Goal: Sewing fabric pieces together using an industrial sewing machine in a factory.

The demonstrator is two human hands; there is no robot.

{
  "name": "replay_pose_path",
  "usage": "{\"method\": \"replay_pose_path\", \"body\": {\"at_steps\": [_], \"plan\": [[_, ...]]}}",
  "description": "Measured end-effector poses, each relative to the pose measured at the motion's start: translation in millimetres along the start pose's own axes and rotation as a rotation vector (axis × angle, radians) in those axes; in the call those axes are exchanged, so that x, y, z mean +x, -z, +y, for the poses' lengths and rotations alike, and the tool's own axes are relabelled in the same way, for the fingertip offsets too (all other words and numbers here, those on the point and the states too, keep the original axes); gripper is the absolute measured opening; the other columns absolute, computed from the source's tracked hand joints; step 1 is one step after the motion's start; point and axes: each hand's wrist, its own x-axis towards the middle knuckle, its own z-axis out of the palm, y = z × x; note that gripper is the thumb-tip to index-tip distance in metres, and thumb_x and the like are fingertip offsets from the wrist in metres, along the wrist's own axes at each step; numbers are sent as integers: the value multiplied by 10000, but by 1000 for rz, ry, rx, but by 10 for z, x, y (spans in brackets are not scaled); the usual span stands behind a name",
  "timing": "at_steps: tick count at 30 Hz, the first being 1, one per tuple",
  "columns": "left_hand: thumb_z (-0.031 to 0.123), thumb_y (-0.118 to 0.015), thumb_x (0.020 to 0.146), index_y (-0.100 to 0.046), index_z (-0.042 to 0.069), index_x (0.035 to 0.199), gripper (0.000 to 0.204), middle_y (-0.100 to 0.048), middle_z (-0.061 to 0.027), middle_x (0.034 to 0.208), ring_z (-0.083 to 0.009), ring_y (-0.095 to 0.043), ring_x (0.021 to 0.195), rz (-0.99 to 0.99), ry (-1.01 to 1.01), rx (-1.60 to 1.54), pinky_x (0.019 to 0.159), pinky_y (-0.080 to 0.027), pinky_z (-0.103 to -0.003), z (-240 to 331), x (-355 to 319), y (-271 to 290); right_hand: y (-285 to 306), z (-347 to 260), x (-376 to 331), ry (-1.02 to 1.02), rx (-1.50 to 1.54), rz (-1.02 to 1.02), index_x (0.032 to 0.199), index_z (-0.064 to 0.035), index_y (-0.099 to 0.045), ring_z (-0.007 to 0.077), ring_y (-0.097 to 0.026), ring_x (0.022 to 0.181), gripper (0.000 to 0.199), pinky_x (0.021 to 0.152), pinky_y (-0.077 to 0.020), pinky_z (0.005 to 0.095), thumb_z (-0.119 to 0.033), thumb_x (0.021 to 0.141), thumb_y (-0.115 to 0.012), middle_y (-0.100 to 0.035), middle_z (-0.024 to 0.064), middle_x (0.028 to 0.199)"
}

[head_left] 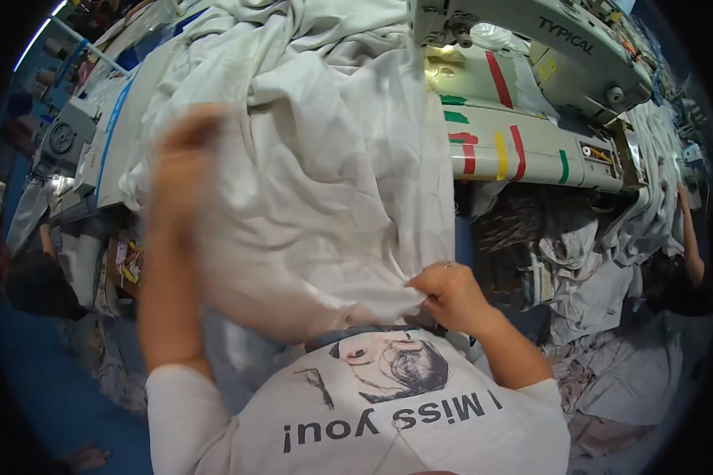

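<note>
A wide sheet of white fabric (317, 182) spreads over the work surface in front of me and hangs down toward my lap in soft folds. My right hand (449, 294) pinches its near right edge between thumb and fingers; a ring shows on one finger. Over the fabric's left side, my left hand (192, 138) is raised and smeared by motion, so its fingers cannot be made out. An industrial sewing machine (550, 55) stands just right of the fabric, and its pale bed (547, 146) bears red, green and yellow tape strips.
More white cloth (650, 182) is draped beyond the machine's right end, with heaped garments (610, 388) below. Another person's arm (692, 237) reaches in at the far right. At left, a dark-clothed person (43, 277) sits near a grey motor-like box (62, 137).
</note>
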Motion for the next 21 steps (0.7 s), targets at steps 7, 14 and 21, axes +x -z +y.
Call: {"method": "replay_pose_path", "body": {"at_steps": [7,14,21], "plan": [[-13,-584,882,-700,23,1049,207,-708,-109,976,-216,-665,894,-21,-6,564,816,-508,-307,-1195,894,-906,-110,79,9,9,278,33,957,-47,-739,282,-722,844,195,866,-559,401,-39,763,-723,-739,112,898],[-6,-619,883,-680,-6,1044,173,-697,-144,962,-270,-668,888,3,3,584,817,-511,-321,-1033,795,-842,-23,286,16,-85,603,-29,992,10,-737,289,-727,909,194,885,-549,399,-20,801,-732,-747,130,956],[-1,-598,919,-662,-15,1070,164,-679,-133,944,-238,-646,855,-26,22,524,817,-498,-307,-1292,1235,-893,41,398,268,-91,665,-18,1012,-7,-729,311,-715,889,226,906,-549,416,2,786,-720,-738,123,945]]}}
